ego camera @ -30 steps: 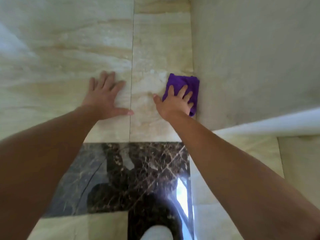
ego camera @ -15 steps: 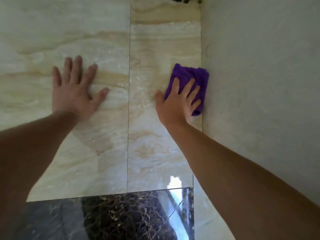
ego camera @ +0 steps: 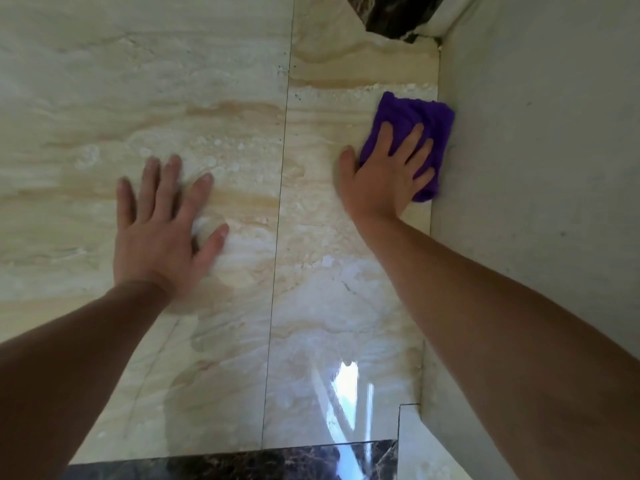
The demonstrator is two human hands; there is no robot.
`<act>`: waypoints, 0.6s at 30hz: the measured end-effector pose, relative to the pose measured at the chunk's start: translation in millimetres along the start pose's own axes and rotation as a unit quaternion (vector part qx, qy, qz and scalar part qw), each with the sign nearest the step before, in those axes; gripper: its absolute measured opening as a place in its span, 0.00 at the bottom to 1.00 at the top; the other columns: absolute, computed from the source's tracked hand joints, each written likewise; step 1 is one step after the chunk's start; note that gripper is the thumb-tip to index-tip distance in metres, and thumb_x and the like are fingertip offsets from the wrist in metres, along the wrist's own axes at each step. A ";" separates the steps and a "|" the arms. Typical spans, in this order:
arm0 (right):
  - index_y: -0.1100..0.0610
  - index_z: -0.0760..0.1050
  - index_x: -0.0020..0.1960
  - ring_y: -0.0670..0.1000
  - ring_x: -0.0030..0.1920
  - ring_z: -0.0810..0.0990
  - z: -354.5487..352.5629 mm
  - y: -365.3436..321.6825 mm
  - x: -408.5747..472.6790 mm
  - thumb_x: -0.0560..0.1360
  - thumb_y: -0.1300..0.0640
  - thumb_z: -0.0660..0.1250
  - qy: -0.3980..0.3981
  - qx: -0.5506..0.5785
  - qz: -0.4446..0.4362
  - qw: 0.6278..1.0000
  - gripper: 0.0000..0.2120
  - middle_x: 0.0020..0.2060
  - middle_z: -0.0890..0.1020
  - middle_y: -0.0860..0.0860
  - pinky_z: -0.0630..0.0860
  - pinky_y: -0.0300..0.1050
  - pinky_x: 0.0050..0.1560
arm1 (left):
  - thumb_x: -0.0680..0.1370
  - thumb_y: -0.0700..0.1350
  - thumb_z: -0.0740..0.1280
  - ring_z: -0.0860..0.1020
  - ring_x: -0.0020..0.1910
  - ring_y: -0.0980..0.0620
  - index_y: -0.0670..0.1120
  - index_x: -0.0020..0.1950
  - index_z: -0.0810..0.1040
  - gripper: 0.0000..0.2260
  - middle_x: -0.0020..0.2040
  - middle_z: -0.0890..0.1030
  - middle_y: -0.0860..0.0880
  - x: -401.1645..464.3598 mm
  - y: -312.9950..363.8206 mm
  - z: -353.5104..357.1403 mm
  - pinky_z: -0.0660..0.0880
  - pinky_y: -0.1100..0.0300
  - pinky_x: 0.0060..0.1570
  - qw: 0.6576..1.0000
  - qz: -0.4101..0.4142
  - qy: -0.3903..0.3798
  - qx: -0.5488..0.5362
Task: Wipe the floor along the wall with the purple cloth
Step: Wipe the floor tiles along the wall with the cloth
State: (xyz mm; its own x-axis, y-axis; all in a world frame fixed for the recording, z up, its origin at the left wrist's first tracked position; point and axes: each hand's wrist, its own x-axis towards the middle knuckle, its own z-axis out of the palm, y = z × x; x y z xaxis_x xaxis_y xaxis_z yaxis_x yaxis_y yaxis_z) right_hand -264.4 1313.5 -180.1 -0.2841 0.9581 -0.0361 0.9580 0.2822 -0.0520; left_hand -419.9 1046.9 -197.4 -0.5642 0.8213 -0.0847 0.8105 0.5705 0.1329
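your right hand [ego camera: 382, 178] lies flat and spread on the purple cloth [ego camera: 420, 116], pinning it to the floor [ego camera: 207, 98] right against the wall [ego camera: 536, 150]; its grip is a wide open palm, not a pinch. your left hand [ego camera: 162, 233] is splayed bare on the tile, well apart, holding nothing. the cloth looks soft and light, likely to bunch on glossy tile, so press over its middle and keep its edge at the wall.

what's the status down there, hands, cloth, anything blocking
Right hand flat, pressing purple cloth to floor against wall. Left hand spread on tile, bracing. Path ahead clear to dark corner tile.
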 end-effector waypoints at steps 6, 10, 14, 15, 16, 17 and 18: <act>0.53 0.60 0.78 0.67 0.78 0.55 -14.4 -24.4 65.1 0.75 0.39 0.55 -0.017 -0.003 0.002 1.000 0.35 0.79 0.57 0.62 0.53 0.69 0.74 | 0.80 0.67 0.50 0.45 0.85 0.39 0.54 0.85 0.53 0.35 0.86 0.47 0.43 0.3 1.5 -2.2 0.43 0.36 0.81 1.000 0.003 -0.004 0.000; 0.51 0.66 0.73 0.63 0.78 0.57 -28.6 -29.8 128.8 0.74 0.38 0.57 -0.030 0.028 -0.020 0.999 0.31 0.79 0.60 0.58 0.55 0.63 0.75 | 0.80 0.67 0.50 0.46 0.85 0.39 0.53 0.85 0.54 0.36 0.86 0.48 0.43 0.2 0.4 -2.1 0.43 0.36 0.81 1.000 0.009 -0.002 0.008; 0.52 0.73 0.62 0.61 0.75 0.62 -38.4 -4.1 149.7 0.72 0.40 0.61 -0.009 0.044 -0.101 0.994 0.23 0.73 0.69 0.57 0.60 0.53 0.72 | 0.80 0.67 0.51 0.45 0.85 0.40 0.54 0.85 0.54 0.35 0.86 0.48 0.43 0.5 0.3 2.3 0.43 0.36 0.81 1.000 0.008 0.003 0.010; 0.52 0.74 0.62 0.61 0.75 0.63 -37.4 -2.5 147.4 0.72 0.40 0.61 -0.004 0.053 -0.107 0.993 0.23 0.72 0.70 0.56 0.60 0.53 0.72 | 0.80 0.67 0.51 0.45 0.85 0.40 0.54 0.85 0.55 0.35 0.86 0.48 0.43 0.3 -1.0 3.5 0.43 0.35 0.81 1.000 0.010 0.004 0.012; 0.51 0.74 0.63 0.60 0.75 0.63 -38.0 -4.3 144.1 0.73 0.41 0.61 0.003 0.068 -0.099 0.993 0.23 0.72 0.70 0.56 0.61 0.53 0.72 | 0.80 0.67 0.51 0.45 0.85 0.40 0.53 0.85 0.55 0.35 0.86 0.48 0.43 0.0 -1.6 4.1 0.44 0.35 0.81 1.000 0.011 0.003 0.013; 0.50 0.75 0.63 0.60 0.74 0.64 -37.8 -8.5 139.6 0.73 0.41 0.61 0.010 0.086 -0.084 0.993 0.22 0.72 0.70 0.55 0.62 0.53 0.72 | 0.80 0.67 0.51 0.45 0.85 0.40 0.53 0.85 0.56 0.35 0.86 0.48 0.44 -1.0 -1.9 3.5 0.44 0.35 0.80 1.000 0.010 0.003 0.012; 0.49 0.76 0.64 0.60 0.74 0.64 -36.6 -13.3 133.4 0.74 0.41 0.61 0.015 0.100 -0.073 0.992 0.22 0.72 0.70 0.55 0.63 0.54 0.72 | 0.80 0.67 0.51 0.45 0.85 0.40 0.53 0.84 0.56 0.35 0.86 0.48 0.44 -1.7 -1.7 1.7 0.44 0.35 0.80 1.000 0.010 0.004 0.010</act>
State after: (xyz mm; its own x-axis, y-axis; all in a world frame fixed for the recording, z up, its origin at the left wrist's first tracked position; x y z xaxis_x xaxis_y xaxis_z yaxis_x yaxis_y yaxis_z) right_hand -313.6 1439.4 -147.7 -0.4157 0.9094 0.0153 0.8784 0.4058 -0.2526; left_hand -420.0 1044.5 -199.1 -0.5492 0.8323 -0.0749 0.8244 0.5543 0.1145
